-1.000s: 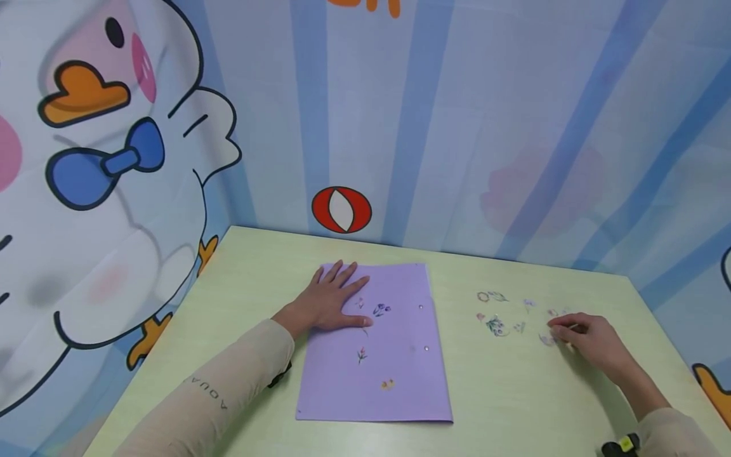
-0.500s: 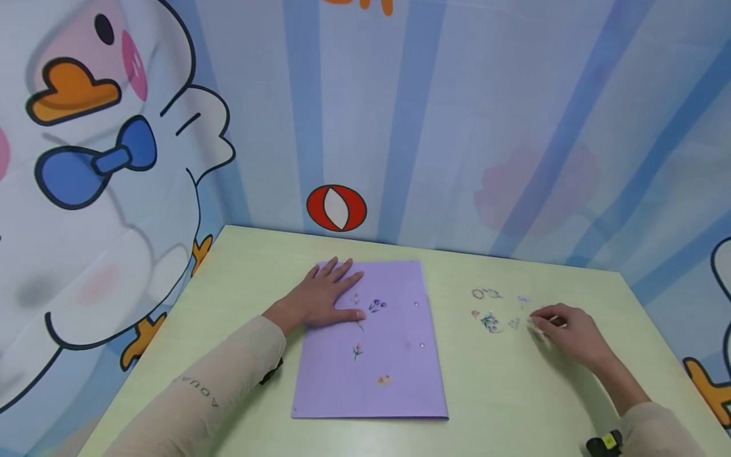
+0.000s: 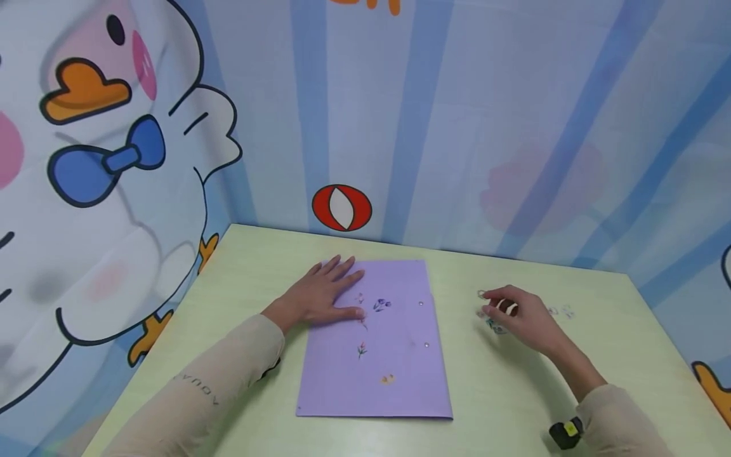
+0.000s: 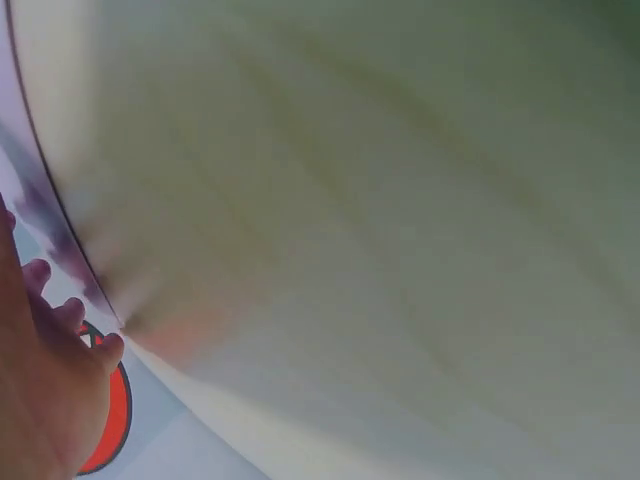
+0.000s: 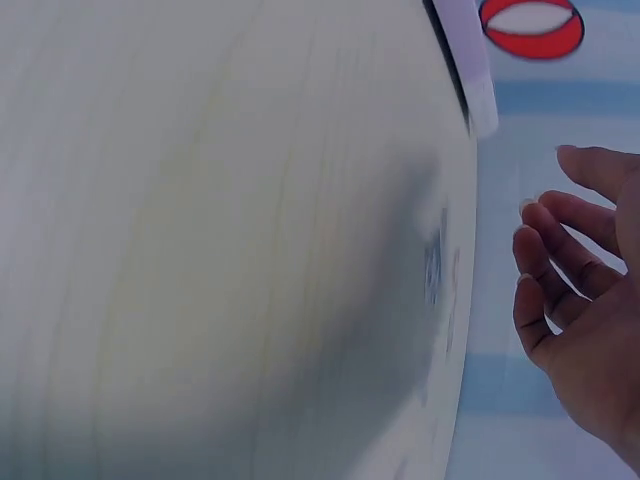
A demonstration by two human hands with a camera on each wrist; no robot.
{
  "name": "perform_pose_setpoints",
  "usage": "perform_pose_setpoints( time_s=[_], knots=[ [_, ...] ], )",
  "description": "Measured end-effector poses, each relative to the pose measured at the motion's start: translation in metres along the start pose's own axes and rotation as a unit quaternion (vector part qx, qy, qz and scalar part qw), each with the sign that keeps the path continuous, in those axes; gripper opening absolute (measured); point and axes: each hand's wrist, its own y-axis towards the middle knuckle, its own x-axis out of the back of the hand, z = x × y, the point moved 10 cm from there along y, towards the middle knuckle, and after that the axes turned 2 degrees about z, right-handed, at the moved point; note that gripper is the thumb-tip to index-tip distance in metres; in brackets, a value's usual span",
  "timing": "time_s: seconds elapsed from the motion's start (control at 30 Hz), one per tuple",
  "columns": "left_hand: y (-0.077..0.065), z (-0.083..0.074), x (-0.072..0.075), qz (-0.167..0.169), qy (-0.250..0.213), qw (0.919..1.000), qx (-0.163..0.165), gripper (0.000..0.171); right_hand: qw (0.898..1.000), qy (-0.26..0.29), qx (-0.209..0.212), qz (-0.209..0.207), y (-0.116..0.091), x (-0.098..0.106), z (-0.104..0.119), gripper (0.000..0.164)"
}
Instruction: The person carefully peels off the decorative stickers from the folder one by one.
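My left hand (image 3: 313, 297) lies spread on the upper left of a purple folder (image 3: 411, 393). Flower stickers show on its cover, among them a blue-violet one (image 3: 382, 305), a red one (image 3: 362, 350) and a yellow one (image 3: 388, 379). Right of the folder, my right hand (image 3: 528, 319) hovers low over loose stickers, fingers loosely bent. The right wrist view shows a gap between thumb and fingertips, with nothing seen between them. A small ring-shaped sticker (image 3: 481, 294) is at the index fingertip, and a blue-green flower sticker (image 3: 495, 326) lies under the thumb. The hand hides other stickers.
Two pale stickers (image 3: 567, 311) lie on the table right of my right hand. The light wooden table (image 3: 257, 254) ends at a printed cloth backdrop (image 3: 365, 127). Dark wrist straps (image 3: 565, 433) sit at the sleeves.
My right hand has moved left across the loose stickers, from the right of the group to its left side, and its thumb and index finger have parted. My left hand stays on the folder.
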Motion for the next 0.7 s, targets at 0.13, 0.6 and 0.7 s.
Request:
perform_pose_setpoints(
  time_s=[0.13, 0.6, 0.7],
  knots=[
    [0.003, -0.002, -0.006, 0.012, 0.011, 0.9999, 0.003, 0.102, 0.999, 0.013, 0.031, 0.015, 0.015, -0.023, 0.025, 0.033],
    [0.007, -0.002, -0.009, 0.013, 0.023, 0.9996, 0.009, 0.101, 0.993, 0.036, 0.098, 0.048, 0.06, -0.076, 0.09, 0.041],
    [0.007, -0.001, -0.01, 0.014, 0.02, 0.9996, 0.012, 0.102, 0.992, 0.039, 0.111, 0.053, 0.067, -0.084, 0.098, 0.041]
  ],
)
